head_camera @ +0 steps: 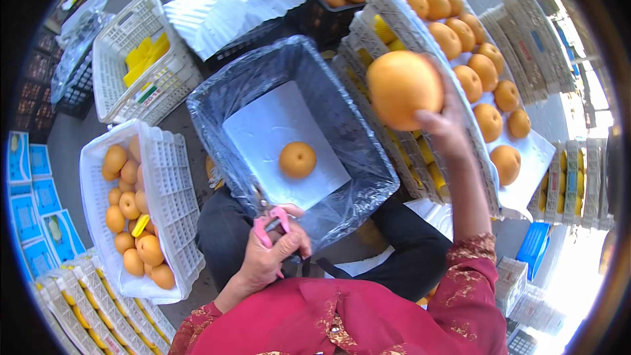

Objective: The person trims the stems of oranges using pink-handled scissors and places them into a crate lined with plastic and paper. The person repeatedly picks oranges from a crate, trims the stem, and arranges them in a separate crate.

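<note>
My left hand [276,246] grips a pair of pink-handled pruning snips [272,221], blades pointing away, near the close edge of a crate lined with clear plastic [389,185]. Inside that crate one round orange-brown pear [297,159] rests on a white paper sheet [271,123]. To the right, my right hand [446,121] holds a large pear [405,89] up in the air, its outline slightly blurred. Below and beside that hand stands a tray of pears [463,34] lined with white paper, on top of stacked plastic crates [392,143].
On the left, a white crate [167,177] holds several pears and a yellow piece. Behind it, another white crate [111,74] contains yellow foam nets [145,59]. White corrugated sheets [246,0] cover dark crates of pears at the back. Blue printed boxes [42,197] lie far left.
</note>
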Available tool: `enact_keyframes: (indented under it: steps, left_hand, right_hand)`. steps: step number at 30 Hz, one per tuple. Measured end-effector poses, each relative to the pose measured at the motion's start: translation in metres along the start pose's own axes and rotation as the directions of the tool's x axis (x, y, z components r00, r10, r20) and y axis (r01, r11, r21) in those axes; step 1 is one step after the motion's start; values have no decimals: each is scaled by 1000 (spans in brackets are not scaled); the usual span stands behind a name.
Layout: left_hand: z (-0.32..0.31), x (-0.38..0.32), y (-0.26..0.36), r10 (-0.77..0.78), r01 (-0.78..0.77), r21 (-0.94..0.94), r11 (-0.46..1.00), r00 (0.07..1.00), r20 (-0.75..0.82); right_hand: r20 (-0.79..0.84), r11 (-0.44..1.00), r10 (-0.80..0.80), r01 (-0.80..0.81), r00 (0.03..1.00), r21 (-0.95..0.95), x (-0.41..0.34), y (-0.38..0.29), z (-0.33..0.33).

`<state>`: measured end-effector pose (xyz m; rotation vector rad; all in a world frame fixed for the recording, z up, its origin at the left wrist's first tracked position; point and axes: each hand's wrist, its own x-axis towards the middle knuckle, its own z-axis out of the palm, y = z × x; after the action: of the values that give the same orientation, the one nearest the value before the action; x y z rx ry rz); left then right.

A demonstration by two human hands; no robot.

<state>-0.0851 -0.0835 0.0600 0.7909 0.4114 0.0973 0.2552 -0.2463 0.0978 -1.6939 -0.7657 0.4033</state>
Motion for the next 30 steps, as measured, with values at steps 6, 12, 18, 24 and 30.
enact_keyframes:
  steps: [6, 12, 18, 24, 30]
  left_hand:
    - [-18, -23, 28, -46, 30, 379, 925, 998, 33]
    - [-40, -32, 38, 28, 24, 398, 917, 992, -122]
    - [-36, -33, 32, 46, -14, 322, 947, 995, -91]
    - [-22, -24, 18, 141, -122, 224, 967, 987, -71]
    - [-7, -12, 7, 50, -40, 179, 983, 998, -50]
  right_hand:
    - [357, 823, 278, -30, 892, -567, 58, 165, 229]
    - [337, 568, 469, 13, 816, -823, 61, 242, 302]
    - [538, 778, 185, 212, 823, -592, 52, 143, 197]
    - [-62, 371, -435, 116, 899, -921, -37, -11, -90]
    - [-637, 191, 402, -740, 658, -645, -108, 0, -243]
